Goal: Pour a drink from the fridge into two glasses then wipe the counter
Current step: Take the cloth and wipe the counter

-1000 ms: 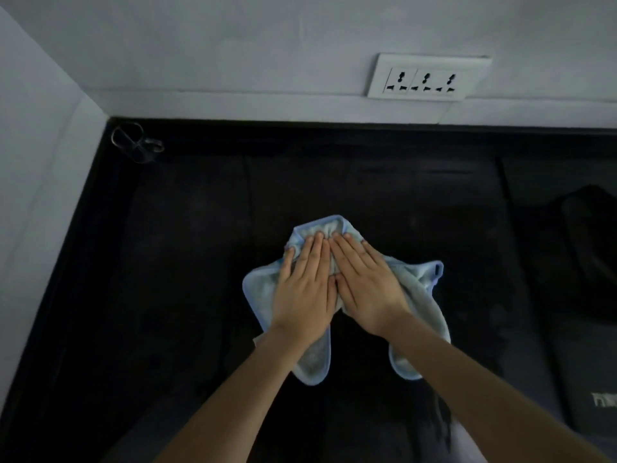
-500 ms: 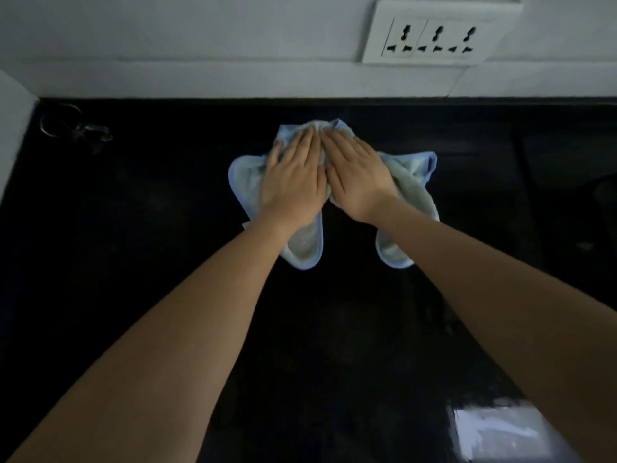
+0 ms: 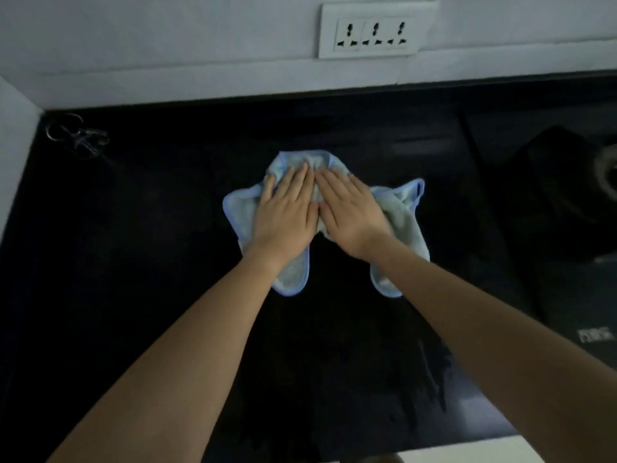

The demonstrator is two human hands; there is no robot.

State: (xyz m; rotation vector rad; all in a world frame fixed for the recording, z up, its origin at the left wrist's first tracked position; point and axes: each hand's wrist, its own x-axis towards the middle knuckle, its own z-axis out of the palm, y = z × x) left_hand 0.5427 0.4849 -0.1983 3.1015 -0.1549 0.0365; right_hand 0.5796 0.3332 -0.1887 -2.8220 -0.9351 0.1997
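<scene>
A light-blue cloth (image 3: 405,215) w/ a darker blue hem is seen spread on the black counter (image 3: 150,262), a little above frame centre. It is bunched, not flat: 1 lobe is pushed up toward 12 o'clock, 1 corner sticks out at approx 2 o'clock, and 2 rounded flaps hang toward 5 and 7 o'clock, w/ bare counter showing between them.

Both hands are laid palm-down on the cloth, side by side. The left hand (image 3: 283,215) is placed on the cloth's 9 o'clock half, fingers straight and close together, tips aimed at 12 o'clock. The right hand (image 3: 350,215) is placed on the 3 o'clock half, fingers likewise extended and angled slightly toward 11 o'clock, so the 2 index fingers meet or nearly meet; exact contact can't be told. Nothing is gripped or pinched by either hand; the cloth is only pressed flat under palms and fingers. Both forearms are bare and run in from the frame's 5 and 7 o'clock corners.

At 12 o'clock, a white socket plate (image 3: 377,30) w/ 3 outlets is mounted on the pale wall, above the counter's back edge. At approx 10 o'clock, in the counter's far corner, a small clear glass item (image 3: 78,135) is seen; its type can't be told. At 3 o'clock, a dark stove unit (image 3: 551,212) is set on the counter, well apart from the cloth. A pale strip is visible at the 5 o'clock edge.
</scene>
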